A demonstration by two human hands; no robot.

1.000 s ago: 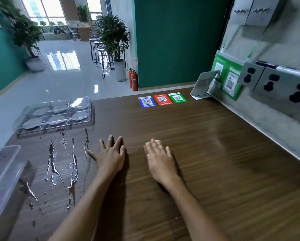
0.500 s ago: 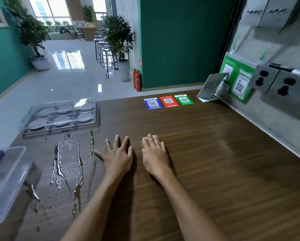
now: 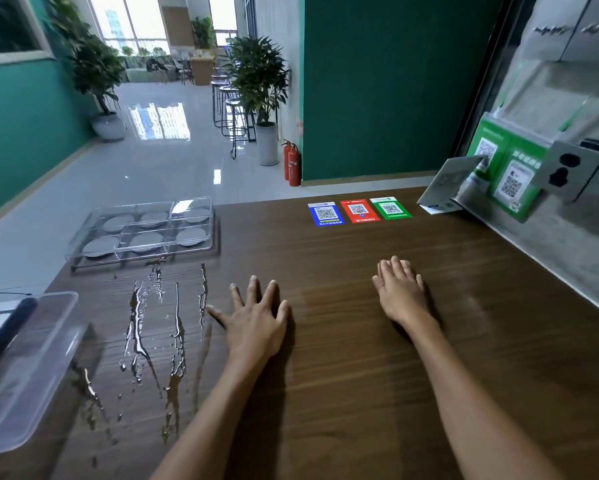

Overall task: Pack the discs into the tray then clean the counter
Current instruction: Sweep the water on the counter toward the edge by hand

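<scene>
The worktop (image 3: 360,341) carries water streaks (image 3: 159,327) at 9 o'clock. The clear tray (image 3: 83,259) (six discs (image 3: 191,236) seated, one per compartment) sits at 10 o'clock. Left hand (image 3: 256,323) and right hand (image 3: 400,292) rest flat, fingers extended, holding nothing.

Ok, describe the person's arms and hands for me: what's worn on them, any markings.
Nothing is worn. The left hand and right hand are bare: no gloves, rings, watch or bands show. Both forearms are bare as far as the bottom edge of the picture, with no sleeve in view. No markings or tattoos can be made out.
</scene>
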